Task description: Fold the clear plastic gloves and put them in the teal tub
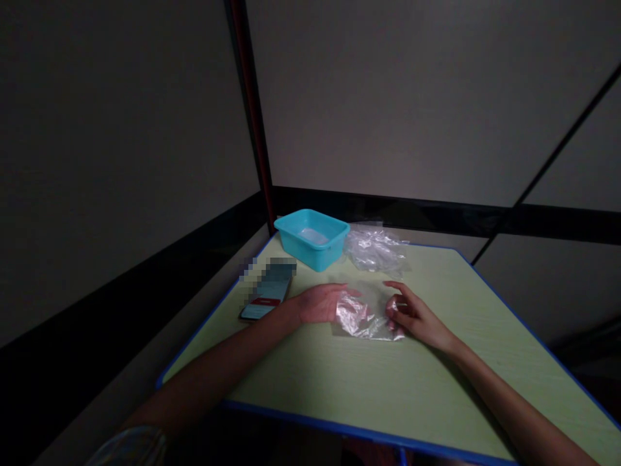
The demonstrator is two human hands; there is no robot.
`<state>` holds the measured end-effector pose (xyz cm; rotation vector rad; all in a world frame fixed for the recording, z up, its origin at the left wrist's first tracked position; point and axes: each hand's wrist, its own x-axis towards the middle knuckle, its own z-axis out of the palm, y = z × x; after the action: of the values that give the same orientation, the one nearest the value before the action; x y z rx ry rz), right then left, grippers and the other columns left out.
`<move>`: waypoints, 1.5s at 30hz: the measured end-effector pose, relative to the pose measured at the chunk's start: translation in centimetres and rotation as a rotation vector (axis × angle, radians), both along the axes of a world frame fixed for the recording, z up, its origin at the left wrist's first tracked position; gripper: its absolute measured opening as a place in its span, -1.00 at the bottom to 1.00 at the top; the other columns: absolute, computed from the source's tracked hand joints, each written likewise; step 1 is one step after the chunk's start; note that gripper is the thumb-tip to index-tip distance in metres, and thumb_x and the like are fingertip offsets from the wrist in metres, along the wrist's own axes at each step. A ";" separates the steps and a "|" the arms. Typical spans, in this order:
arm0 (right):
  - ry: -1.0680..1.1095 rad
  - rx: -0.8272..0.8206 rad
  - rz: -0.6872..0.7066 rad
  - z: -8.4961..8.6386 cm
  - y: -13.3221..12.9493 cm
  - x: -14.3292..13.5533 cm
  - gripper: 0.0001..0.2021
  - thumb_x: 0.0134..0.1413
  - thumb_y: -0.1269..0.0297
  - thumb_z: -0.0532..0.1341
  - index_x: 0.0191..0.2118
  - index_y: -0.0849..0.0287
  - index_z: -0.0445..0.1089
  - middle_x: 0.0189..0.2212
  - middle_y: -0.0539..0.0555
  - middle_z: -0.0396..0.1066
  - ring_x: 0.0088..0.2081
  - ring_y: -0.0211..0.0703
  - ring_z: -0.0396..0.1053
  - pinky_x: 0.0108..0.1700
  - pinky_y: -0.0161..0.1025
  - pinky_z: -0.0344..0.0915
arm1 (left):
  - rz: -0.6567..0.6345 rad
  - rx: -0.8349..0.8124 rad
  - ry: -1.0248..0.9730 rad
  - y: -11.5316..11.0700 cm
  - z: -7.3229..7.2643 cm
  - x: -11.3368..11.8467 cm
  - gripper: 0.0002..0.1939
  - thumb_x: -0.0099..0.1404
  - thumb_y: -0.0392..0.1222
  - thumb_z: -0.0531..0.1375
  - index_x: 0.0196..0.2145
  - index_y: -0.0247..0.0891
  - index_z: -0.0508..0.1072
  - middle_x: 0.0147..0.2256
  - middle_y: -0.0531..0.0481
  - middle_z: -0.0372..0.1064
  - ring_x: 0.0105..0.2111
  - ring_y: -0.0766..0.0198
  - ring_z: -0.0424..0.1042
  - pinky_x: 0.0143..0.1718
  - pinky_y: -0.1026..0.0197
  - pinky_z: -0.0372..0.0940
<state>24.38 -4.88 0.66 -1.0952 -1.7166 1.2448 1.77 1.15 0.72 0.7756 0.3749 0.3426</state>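
A clear, crinkled plastic bag [365, 320] lies low over the table between my two hands. My left hand [323, 303] is at the bag's left side, its fingers stretched out and partly covered by the film. At the right edge, my right hand [412, 316] has its thumb and curled fingers closed on the film, while the index finger reaches out above. Fingertips of both hands show only in part through the shiny plastic.
A turquoise plastic basin [317, 254] stands at the far left of the table [466, 323], with something pale inside. Beside it is a heap of clear plastic bags [376, 249]. A phone [272, 288], partly pixelated, lies near the left edge. Walls rise behind and left.
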 end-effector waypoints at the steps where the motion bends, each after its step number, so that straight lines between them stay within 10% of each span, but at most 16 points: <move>1: -0.018 0.028 -0.022 -0.1 0.0 0.1 -0.52 -0.01 0.24 0.09 0.04 0.07 -0.09 -0.43 -0.05 0.17 -0.52 -0.30 0.26 -0.53 -0.32 0.26 | 0.056 0.044 0.005 0.0 0.1 0.0 -0.61 0.20 -0.16 0.00 -0.07 -0.46 0.20 -0.21 -0.28 0.36 -0.20 0.08 0.37 -0.06 0.00 0.05; 7: -0.265 0.263 -0.183 -0.8 0.4 0.8 -0.45 -0.01 0.31 0.07 0.11 0.15 -0.12 -0.41 0.01 0.26 -0.44 -0.23 0.26 -0.43 -0.29 0.28 | 0.544 0.516 0.346 -0.7 0.2 0.1 -0.28 0.07 -0.36 0.13 0.12 -0.35 -0.15 -0.02 -0.34 0.17 -0.14 0.10 0.33 -0.10 0.03 0.15; 11: -0.510 0.489 -0.293 -0.7 0.0 0.7 -0.54 0.01 0.33 0.03 0.08 0.17 0.00 -0.20 0.14 0.24 -0.27 -0.13 0.29 -0.26 -0.17 0.30 | 0.729 1.159 0.683 -1.8 0.2 0.5 -0.34 0.03 -0.39 0.09 0.10 -0.32 -0.02 0.12 -0.24 -0.04 0.07 0.09 0.06 0.05 0.03 0.01; 17: -0.901 0.712 -0.012 -0.6 -0.9 -1.1 -0.50 0.14 0.25 -0.12 0.20 0.20 -0.18 0.15 0.18 -0.04 0.15 -0.05 -0.09 0.13 0.02 -0.13 | 0.311 1.797 0.900 -4.0 0.4 1.2 -0.47 0.21 -0.19 -0.02 0.11 -0.39 0.00 0.18 -0.19 -0.21 0.17 0.20 -0.24 0.15 0.13 -0.21; 22: -1.049 0.729 0.122 -1.5 -0.5 -1.3 -0.46 0.18 0.15 -0.19 0.21 0.27 -0.29 0.19 0.19 -0.20 0.19 -0.09 -0.27 0.16 0.02 -0.25 | 0.038 1.898 1.034 -4.8 0.0 1.2 -0.40 0.28 -0.02 -0.16 0.15 -0.48 -0.14 0.18 -0.26 -0.27 0.18 0.16 -0.30 0.14 0.11 -0.28; 30: -1.003 0.626 0.174 -0.7 -0.5 -0.7 -0.46 0.18 0.12 -0.18 0.20 0.30 -0.21 0.19 0.24 -0.20 0.20 -0.07 -0.29 0.15 0.06 -0.28 | 0.011 1.904 1.075 -4.8 -0.5 0.8 -0.32 0.26 0.07 -0.16 0.14 -0.54 -0.14 0.17 -0.34 -0.28 0.17 0.09 -0.30 0.13 0.08 -0.25; 36: -0.838 0.664 0.251 3.2 -2.0 1.0 -0.79 -0.06 0.30 0.14 -0.24 0.21 0.32 -0.04 0.16 0.21 -0.01 -0.09 0.15 0.00 -0.14 0.10 | -0.038 2.058 0.719 -4.7 1.3 0.4 -0.41 0.23 -0.02 -0.02 0.12 -0.41 -0.01 0.16 -0.23 -0.15 0.16 0.16 -0.16 0.13 0.16 -0.20; 45: -1.036 0.698 0.261 2.8 -2.7 0.6 -0.90 -0.10 0.48 0.08 -0.49 0.22 0.31 -0.36 0.09 0.29 -0.27 -0.14 0.23 -0.18 -0.18 0.17 | -0.040 2.057 0.674 -4.7 0.9 0.5 -0.46 0.18 -0.04 0.05 0.06 -0.35 0.12 0.07 -0.21 0.10 0.07 0.14 0.08 0.07 0.16 -0.04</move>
<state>24.94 -7.54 3.50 -1.1417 -2.8132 0.0304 2.29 -3.52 1.59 2.9520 0.5635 0.3383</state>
